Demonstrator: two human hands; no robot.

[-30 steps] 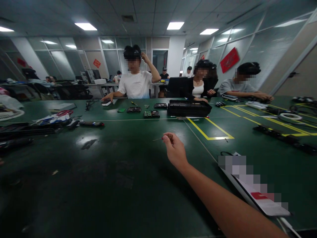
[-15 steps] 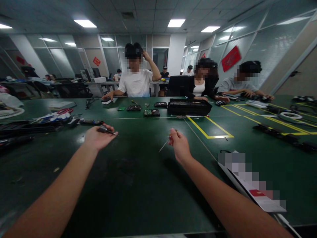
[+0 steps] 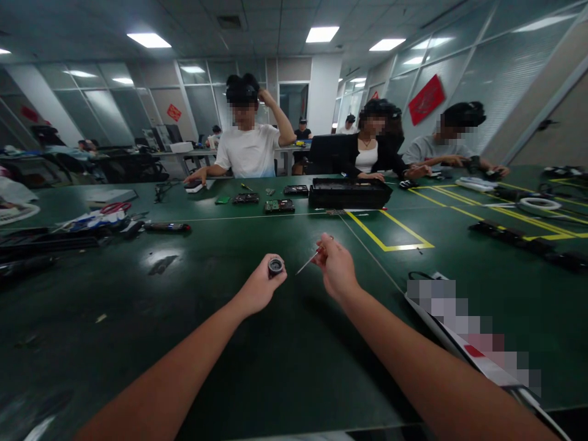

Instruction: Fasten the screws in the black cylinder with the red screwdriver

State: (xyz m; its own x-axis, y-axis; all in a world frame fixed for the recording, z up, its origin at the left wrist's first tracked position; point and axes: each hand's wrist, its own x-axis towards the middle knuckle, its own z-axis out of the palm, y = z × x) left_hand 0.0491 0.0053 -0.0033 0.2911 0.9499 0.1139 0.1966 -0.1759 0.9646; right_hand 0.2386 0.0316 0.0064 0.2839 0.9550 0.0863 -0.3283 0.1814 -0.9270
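Observation:
My left hand [image 3: 260, 288] is closed around a dark screwdriver handle [image 3: 275, 267]. The round grey end of the handle faces me, and the rest is hidden in the fingers. A short gap to the right, my right hand [image 3: 337, 266] pinches a thin metal screwdriver shaft [image 3: 307, 262]. Its free end slants down and left, towards the left hand. The other end is hidden by the fingers. Both hands are above the green table [image 3: 257, 367].
Beyond the hands lie opened hard drives [image 3: 279, 206] and a black tray-like case [image 3: 350, 195]. On the left are a black-handled tool [image 3: 167, 227] and red-handled scissors [image 3: 116, 207]. Yellow tape [image 3: 408, 248] marks the right side. Several people sit across the table.
My left hand has moved right, close to the right hand, and turned the screwdriver handle so its round end faces me. My right hand has barely moved, still pinching the shaft.

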